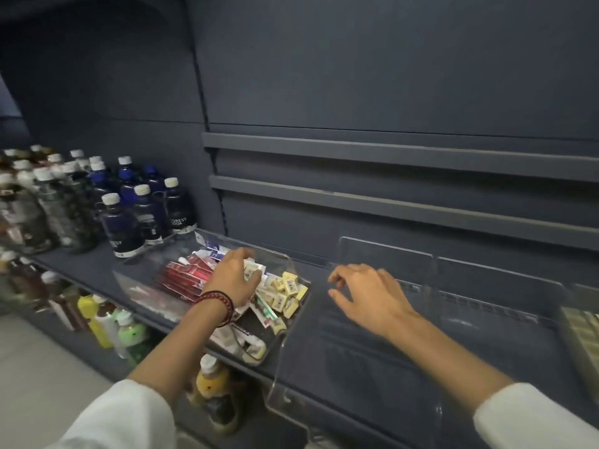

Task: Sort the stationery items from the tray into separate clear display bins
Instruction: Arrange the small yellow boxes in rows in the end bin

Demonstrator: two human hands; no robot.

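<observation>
Under the left hand (231, 277), a clear tray (293, 265) heaped with stationery: red packs (186, 275) left of the wrist, small yellow boxes (287, 288) just right of the thumb. Fingers and thumb curled down, pinching a small pale packet (251, 272) on the heap (round the wrist, a red-and-black bracelet (218, 303)). Just right of the tray, a clear bin (382, 254). Over it, the right hand (366, 296), palm down, fingers loosely curled, holding nothing; touching the bin or not, cannot tell. Further right of that hand, a second clear bin (502, 280). Well left of the left hand, dark bottles (129, 218) standing on the same shelf (81, 264).
</observation>
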